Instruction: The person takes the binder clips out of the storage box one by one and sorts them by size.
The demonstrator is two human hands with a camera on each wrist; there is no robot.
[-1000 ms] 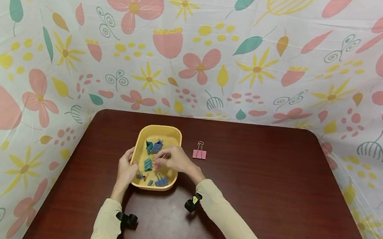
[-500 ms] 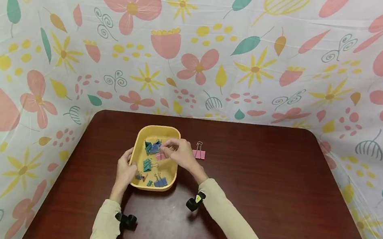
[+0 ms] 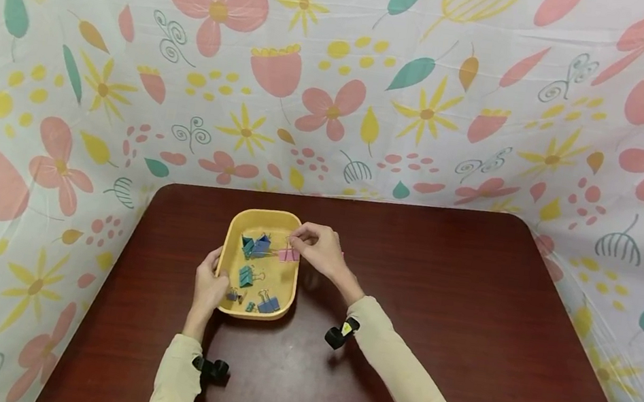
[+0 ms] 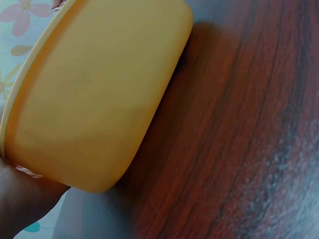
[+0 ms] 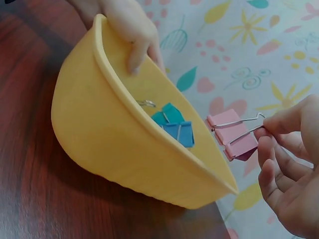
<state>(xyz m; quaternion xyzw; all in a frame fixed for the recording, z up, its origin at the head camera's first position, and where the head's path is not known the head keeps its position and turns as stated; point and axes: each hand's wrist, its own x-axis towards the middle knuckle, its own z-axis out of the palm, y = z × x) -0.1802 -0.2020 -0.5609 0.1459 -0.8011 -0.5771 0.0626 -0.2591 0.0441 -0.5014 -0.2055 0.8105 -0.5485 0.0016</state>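
My left hand [image 3: 207,288] grips the left rim of a yellow plastic tub [image 5: 99,129], thumb over the inside edge. With thumb and fingertips, my right hand [image 3: 322,253] pinches a pink binder clip [image 5: 232,130] by a wire handle. That clip hangs level with the tub's right rim in the head view. Inside the tub lie a large blue binder clip [image 3: 261,245] beside a teal clip [image 3: 247,246], another teal clip [image 3: 247,277], a blue clip [image 3: 268,303] and some tiny clips [image 3: 233,295]. The left wrist view shows mainly the tub's outer wall [image 4: 99,89].
The tub stands on a dark red-brown wooden table [image 3: 436,313], left of its middle. A second pink clip on the table is almost wholly hidden behind my right hand. A flower-print cloth [image 3: 345,39] hangs round the back and sides.
My right hand has lifted the pink binder clip from the tub's middle and carried it up and right to the right rim. My left hand keeps its grip on the tub.
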